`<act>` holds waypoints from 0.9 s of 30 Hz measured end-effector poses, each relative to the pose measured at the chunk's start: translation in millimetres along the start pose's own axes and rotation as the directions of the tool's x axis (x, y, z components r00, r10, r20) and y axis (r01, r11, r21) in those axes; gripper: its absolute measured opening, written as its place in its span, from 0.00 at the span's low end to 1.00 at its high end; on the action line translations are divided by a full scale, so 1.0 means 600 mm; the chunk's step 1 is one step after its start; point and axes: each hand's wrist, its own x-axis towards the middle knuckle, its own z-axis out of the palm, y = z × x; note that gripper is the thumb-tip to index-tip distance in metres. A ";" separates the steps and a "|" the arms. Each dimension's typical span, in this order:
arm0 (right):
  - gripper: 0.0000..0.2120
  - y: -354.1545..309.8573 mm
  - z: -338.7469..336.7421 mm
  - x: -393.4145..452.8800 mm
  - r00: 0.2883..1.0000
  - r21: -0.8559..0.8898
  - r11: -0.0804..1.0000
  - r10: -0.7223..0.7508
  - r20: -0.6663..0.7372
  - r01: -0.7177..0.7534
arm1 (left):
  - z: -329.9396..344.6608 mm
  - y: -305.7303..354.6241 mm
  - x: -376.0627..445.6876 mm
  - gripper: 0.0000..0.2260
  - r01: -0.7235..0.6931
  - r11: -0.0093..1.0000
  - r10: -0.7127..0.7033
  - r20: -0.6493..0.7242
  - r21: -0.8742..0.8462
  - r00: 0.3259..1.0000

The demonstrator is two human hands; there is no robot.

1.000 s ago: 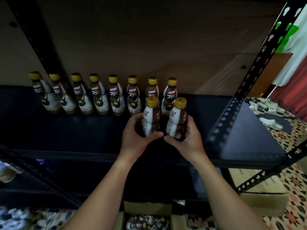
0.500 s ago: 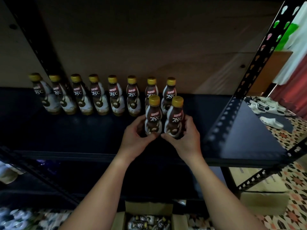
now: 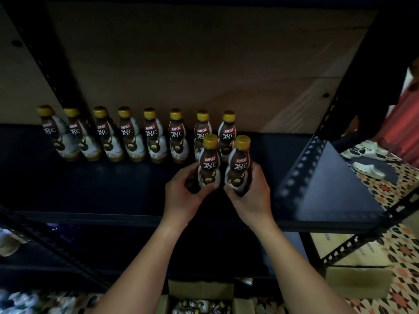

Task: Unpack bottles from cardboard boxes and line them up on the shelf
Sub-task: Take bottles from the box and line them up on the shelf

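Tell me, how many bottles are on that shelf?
10: eight in a back row along the shelf, one in the left hand, one in the right hand. More sit in the box below.

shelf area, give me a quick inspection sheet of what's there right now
Surface: dark shelf, wooden back panel behind.
Job's things: back row of eight bottles upright along the panel; two more in hand in front of its right end; open cardboard box with bottles below.
Clutter: nothing seen on the shelf.
Hands: left hand grips left bottle; right hand grips right bottle.
Cables: nothing seen.
Surroundings: patterned floor, white sandals, closed box at right.
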 end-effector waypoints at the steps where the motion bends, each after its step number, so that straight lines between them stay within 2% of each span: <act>1: 0.33 0.003 -0.005 0.002 1.000 -0.011 1.000 0.005 -0.014 -0.005 | 0.005 0.004 0.000 0.25 -0.005 1.000 0.005 0.000 0.019 1.000; 6: 0.35 0.035 -0.050 0.025 0.995 -0.094 0.995 0.029 -0.093 -0.038 | 0.059 0.022 0.011 0.22 -0.038 0.994 0.036 0.021 0.104 0.999; 12: 0.33 0.064 -0.113 0.056 0.989 -0.142 0.989 0.015 -0.149 -0.037 | 0.162 0.019 0.031 0.20 -0.114 0.982 0.112 0.022 0.153 0.993; 20: 0.32 0.086 -0.154 0.091 0.994 -0.184 0.983 0.007 -0.110 -0.028 | 0.245 0.022 0.075 0.19 -0.153 0.932 0.160 0.006 0.330 0.987; 27: 0.33 0.097 -0.150 0.139 0.997 -0.156 0.987 0.016 -0.078 -0.028 | 0.266 0.021 0.086 0.16 -0.136 0.934 0.164 -0.058 0.331 0.985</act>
